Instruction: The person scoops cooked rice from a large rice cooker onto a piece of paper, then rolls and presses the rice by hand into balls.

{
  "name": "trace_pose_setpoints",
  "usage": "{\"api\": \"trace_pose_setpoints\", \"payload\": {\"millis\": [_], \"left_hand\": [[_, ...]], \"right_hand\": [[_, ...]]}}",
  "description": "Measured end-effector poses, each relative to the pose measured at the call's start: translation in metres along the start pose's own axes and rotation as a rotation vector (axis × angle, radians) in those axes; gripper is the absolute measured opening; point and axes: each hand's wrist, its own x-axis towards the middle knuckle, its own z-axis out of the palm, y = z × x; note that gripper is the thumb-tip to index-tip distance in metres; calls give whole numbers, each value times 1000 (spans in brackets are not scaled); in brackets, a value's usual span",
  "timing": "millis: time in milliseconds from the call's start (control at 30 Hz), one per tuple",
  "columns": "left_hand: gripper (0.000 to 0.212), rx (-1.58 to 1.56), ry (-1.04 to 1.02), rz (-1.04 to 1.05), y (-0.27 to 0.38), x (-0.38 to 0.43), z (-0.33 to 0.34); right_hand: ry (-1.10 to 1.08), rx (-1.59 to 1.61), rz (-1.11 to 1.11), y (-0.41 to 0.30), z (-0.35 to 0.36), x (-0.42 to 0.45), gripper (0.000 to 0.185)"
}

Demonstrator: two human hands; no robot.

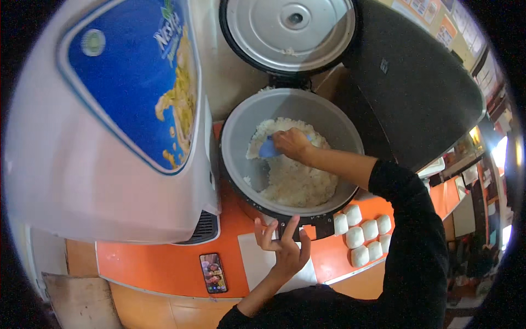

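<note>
My right hand [292, 144] reaches into a large rice cooker pot [240, 123] and grips a blue rice scoop [269, 149], whose blade rests against the white cooked rice [304, 185]. Bare pot bottom shows at the left of the rice. Above, the hinged metal lid [263, 37] stands raised, with some rice stuck to it. My left hand [283, 244] has its fingers spread just in front of the cooker's near rim, over a white paper sheet [257, 259]; whether a fingertip touches the cooker I cannot tell.
Several white wrapped bundles [360, 237] sit right of the cooker on the orange counter [152, 267]. A smartphone [213, 272] with a lit screen lies near the front edge. A large white Nestlé dispenser [135, 197] crowds the left; a dark machine [415, 82] stands at right.
</note>
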Motion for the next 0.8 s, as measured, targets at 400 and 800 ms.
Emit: {"api": "trace_pose_setpoints", "payload": {"millis": [400, 800], "left_hand": [[33, -22, 66, 8, 0, 6, 2], [29, 4, -31, 9, -2, 6, -3]], "right_hand": [[-375, 333, -305, -36, -16, 0, 27], [-915, 1054, -133, 53, -40, -41, 33]]}}
